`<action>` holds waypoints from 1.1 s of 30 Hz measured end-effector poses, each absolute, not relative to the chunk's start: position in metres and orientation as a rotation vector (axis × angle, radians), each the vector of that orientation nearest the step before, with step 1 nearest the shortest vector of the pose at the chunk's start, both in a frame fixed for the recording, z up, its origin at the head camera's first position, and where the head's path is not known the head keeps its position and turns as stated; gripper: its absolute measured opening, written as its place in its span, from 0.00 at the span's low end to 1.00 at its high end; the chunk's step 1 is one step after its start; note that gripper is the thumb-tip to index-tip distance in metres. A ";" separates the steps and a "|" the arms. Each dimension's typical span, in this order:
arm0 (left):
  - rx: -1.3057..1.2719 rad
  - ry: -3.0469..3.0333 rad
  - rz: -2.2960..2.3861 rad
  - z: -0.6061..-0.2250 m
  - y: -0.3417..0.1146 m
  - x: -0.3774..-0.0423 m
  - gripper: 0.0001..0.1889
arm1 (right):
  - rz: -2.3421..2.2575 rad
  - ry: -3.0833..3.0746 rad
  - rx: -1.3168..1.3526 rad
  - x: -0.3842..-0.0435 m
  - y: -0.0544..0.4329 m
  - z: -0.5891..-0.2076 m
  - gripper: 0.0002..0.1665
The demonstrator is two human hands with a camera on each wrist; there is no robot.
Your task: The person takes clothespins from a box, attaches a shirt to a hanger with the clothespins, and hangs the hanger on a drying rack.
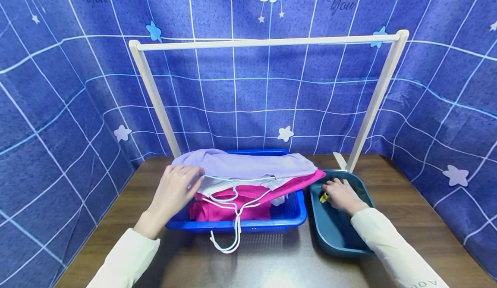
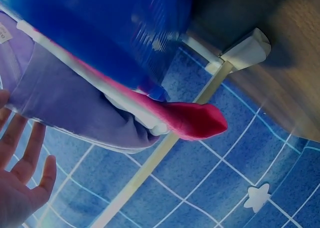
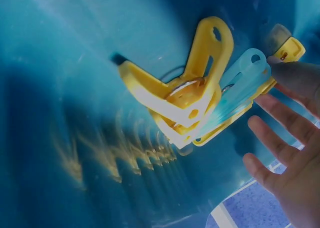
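Note:
Over the left end of a folded lavender garment [image 1: 240, 164], my left hand [image 1: 180, 186] has its fingertips right at the cloth's edge; in the left wrist view its fingers [image 2: 34, 145] are fairly straight. White and pink garments [image 1: 303, 183] lie under the lavender one, on a blue basket [image 1: 248, 225]. Two light hangers [image 1: 237, 232] stick out at the front, hooks towards me. My right hand [image 1: 341, 196] reaches into a dark teal tub [image 1: 322, 232]. Its thumb and fingertips are at the ends of a light blue clothespin [image 3: 245, 75] and yellow clothespins [image 3: 200, 83], the other fingers loosely spread.
A pale wooden rack with a horizontal bar [image 1: 268, 42] stands behind the basket, its right foot [image 1: 339, 161] just behind the tub. All stand on a brown wooden table [image 1: 272, 262], with a blue gridded curtain [image 1: 248, 98] around the back and sides.

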State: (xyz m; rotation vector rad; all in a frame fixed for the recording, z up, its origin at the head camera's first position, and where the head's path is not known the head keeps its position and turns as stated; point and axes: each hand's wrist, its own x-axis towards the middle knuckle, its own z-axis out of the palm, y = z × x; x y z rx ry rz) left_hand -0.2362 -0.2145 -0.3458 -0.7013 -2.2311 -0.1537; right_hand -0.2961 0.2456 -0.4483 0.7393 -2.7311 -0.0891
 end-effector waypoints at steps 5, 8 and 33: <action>-0.672 -2.226 -0.199 -0.342 -0.212 -0.238 0.07 | -0.095 -2.713 0.739 -0.298 0.246 -0.451 0.11; -0.649 -2.229 -0.224 -0.340 -0.211 -0.240 0.06 | -0.094 -2.703 0.739 -0.298 0.246 -0.452 0.10; -0.612 -2.171 -0.357 -0.333 -0.208 -0.254 0.03 | -0.058 -2.796 0.646 -0.291 0.247 -0.427 0.15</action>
